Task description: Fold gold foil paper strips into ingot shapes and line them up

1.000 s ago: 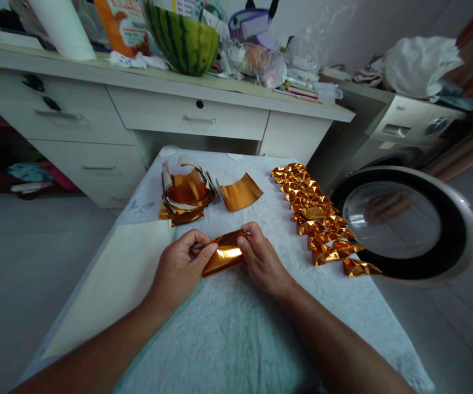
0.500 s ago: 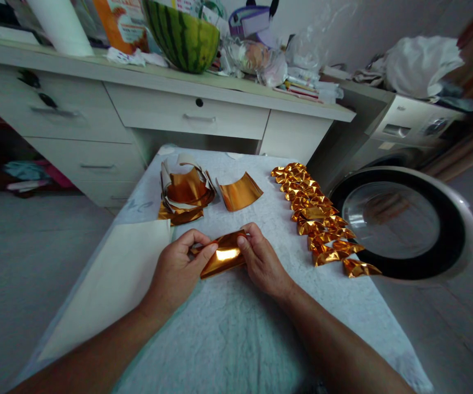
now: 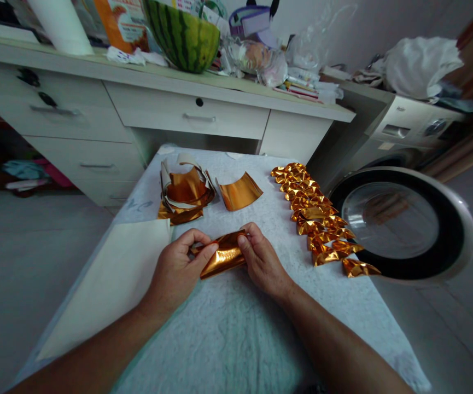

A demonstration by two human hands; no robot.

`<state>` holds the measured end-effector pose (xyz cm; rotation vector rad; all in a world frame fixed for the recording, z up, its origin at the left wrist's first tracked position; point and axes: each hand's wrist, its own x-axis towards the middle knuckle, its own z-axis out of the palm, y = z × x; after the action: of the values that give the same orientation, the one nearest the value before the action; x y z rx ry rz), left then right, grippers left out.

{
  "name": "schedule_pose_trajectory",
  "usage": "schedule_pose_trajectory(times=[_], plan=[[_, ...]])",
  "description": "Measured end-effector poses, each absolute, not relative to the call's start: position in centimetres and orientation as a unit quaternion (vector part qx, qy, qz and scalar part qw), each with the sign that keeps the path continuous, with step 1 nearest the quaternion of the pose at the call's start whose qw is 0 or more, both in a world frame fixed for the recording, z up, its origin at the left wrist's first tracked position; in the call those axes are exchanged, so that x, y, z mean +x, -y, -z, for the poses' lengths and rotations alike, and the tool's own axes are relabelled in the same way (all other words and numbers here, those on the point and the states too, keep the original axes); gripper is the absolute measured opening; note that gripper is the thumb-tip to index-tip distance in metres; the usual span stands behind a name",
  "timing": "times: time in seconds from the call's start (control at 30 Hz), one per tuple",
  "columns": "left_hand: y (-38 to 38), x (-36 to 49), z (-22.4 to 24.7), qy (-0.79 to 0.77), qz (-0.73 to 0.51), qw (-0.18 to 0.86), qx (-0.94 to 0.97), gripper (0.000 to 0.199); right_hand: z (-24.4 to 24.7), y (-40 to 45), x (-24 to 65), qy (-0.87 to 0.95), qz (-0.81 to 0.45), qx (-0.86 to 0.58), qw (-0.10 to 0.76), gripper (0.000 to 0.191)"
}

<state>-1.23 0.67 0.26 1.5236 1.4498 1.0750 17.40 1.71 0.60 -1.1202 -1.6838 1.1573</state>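
Note:
A folded sheet of shiny gold foil paper (image 3: pixel 225 257) is held between both hands above the cloth-covered table (image 3: pixel 236 328). My left hand (image 3: pixel 182 260) pinches its left end, thumb on top. At the right end my right hand (image 3: pixel 261 257) grips it the same way, with the fingers behind partly hidden. Just beyond lies one loose curved sheet of gold foil paper (image 3: pixel 241 191). To its left stands a curled stack of foil sheets (image 3: pixel 185 189). Along the right side run rows of folded gold foil pieces (image 3: pixel 312 210).
A pale flat sheet (image 3: pixel 113 284) covers the table's left side. Behind stands a white desk with drawers (image 3: pixel 191 112), bearing a half watermelon (image 3: pixel 182 41) and bags. At the right, a washing machine's round door (image 3: pixel 400 224) hangs open beside the table edge.
The foil between my hands has bent slightly, and its bright reflection has spread into a crinkled, dimmer patch. Both hands keep nearly the same place and grip.

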Motion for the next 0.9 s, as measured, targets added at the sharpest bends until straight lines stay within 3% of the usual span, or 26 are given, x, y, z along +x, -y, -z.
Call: schedule_pose_trajectory(times=[0.1, 0.23, 0.47, 0.77, 0.9], plan=[[-0.67, -1.0, -0.44, -0.557, -0.441, 0.39, 0.586, 0.02, -0.69, -1.75, 17.43, 0.669, -0.453, -0.44, 0.392, 0.022], [-0.75, -0.8, -0.62, -0.542, -0.455, 0.416, 0.571, 0.038, -0.67, -1.76, 17.44, 0.662, -0.459, -0.441, 0.394, 0.022], [-0.69, -0.9, -0.81, -0.522, -0.424, 0.511, 0.535, 0.026, -0.68, -1.69, 17.51, 0.64, -0.475, -0.45, 0.403, 0.024], [-0.56, -0.33, -0.97, -0.495, -0.486, 0.543, 0.473, 0.044, -0.82, -1.77, 17.58, 0.618, -0.477, -0.474, 0.406, 0.027], [-0.5, -0.27, -0.83, -0.49, -0.474, 0.575, 0.453, 0.042, -0.78, -1.72, 17.45, 0.621, -0.468, -0.479, 0.408, 0.026]])
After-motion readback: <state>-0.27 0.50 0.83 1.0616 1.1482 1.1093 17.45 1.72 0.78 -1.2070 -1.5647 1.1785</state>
